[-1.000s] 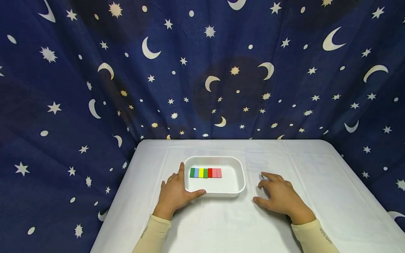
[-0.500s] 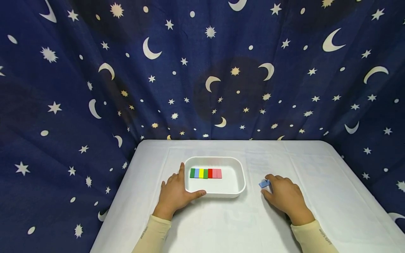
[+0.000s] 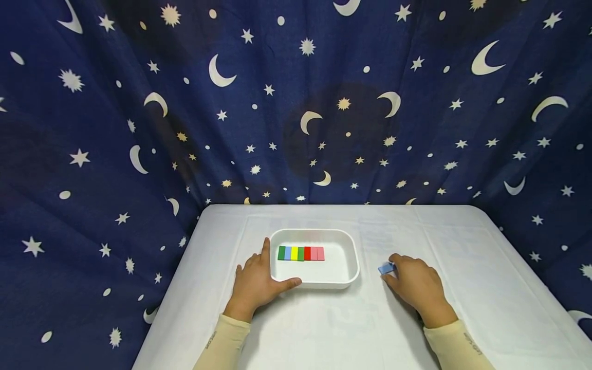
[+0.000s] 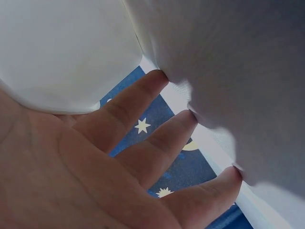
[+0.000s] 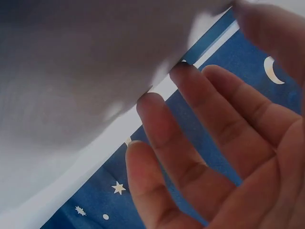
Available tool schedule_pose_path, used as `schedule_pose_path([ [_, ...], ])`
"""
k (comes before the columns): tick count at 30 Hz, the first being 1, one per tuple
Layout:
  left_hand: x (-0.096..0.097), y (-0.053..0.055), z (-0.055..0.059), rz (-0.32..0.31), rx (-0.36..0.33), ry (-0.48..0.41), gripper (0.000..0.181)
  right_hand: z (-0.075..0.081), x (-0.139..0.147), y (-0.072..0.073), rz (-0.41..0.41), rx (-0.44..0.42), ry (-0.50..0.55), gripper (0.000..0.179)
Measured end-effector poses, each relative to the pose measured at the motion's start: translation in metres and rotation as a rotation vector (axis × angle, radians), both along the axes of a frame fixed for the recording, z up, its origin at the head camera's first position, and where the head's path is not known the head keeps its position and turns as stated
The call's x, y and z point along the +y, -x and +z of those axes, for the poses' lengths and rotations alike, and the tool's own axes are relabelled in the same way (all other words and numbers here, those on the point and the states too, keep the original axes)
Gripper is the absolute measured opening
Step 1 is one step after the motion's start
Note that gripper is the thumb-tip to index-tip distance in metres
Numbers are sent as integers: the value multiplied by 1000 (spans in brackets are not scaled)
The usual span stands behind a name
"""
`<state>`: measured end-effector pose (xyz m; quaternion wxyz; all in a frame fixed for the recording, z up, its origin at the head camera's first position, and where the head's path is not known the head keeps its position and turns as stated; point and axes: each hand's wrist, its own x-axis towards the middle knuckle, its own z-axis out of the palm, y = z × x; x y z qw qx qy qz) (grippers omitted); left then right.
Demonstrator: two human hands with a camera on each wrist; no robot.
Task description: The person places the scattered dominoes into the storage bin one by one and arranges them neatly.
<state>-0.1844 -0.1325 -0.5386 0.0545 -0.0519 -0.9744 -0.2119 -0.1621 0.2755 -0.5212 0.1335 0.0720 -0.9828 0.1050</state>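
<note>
A white tray (image 3: 339,283) stands on the table, and my left hand (image 3: 256,282) is at its left front corner. The index finger extends along the tray's left side and the thumb lies across the front rim. In the left wrist view, the other fingers (image 4: 157,148) are straight, with their tips on the cloth. To the right of the tray, my right hand (image 3: 416,288) pinches a small blue tile (image 3: 386,269) between thumb and index finger, low over the table. Part of the tile is hidden by the fingers. In the right wrist view, the remaining fingers (image 5: 176,138) are slightly bent.
Inside the tray, several coloured tiles lie side by side in a row: green, blue, a yellow tile (image 3: 294,253), green, a red tile (image 3: 307,253) and two pink. White cloth (image 3: 333,329) covers the table. A dark blue star-and-moon curtain (image 3: 277,128) hangs behind and at the sides.
My right hand has moved slightly right, its thumb and index finger have drawn together, and the blue tile has come into sight. My left hand, the tray and the tile row stay put.
</note>
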Motion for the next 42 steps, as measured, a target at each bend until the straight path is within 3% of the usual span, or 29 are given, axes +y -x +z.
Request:
schedule_pose_path([
  [16, 1, 0, 0, -4, -3, 10, 149, 0, -3, 11, -54, -19, 7, 53],
  [25, -1, 1, 3, -4, 7, 8, 148, 7, -5, 11, -6, -67, 16, 51],
  [42, -2, 0, 1, 8, -16, 19, 151, 26, -8, 24, 47, -195, -60, 58],
])
